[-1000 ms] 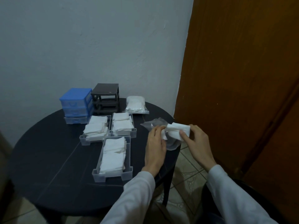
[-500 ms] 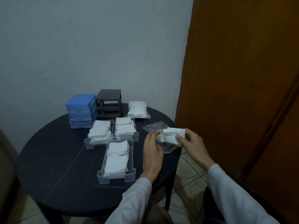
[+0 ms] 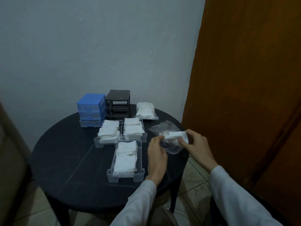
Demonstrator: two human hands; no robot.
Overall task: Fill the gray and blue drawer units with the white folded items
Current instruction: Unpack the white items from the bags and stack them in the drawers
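I am pinching a small stack of white folded items [image 3: 176, 137] between my left hand [image 3: 156, 158] and right hand [image 3: 197, 145] above the opened plastic bag [image 3: 164, 128], judging it light, soft and floppy, best gripped across both ends.

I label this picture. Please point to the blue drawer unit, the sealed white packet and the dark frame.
blue drawer unit [image 3: 90, 110]: head view, front.
sealed white packet [image 3: 145, 110]: head view, middle.
dark frame [image 3: 117, 95]: head view, top.
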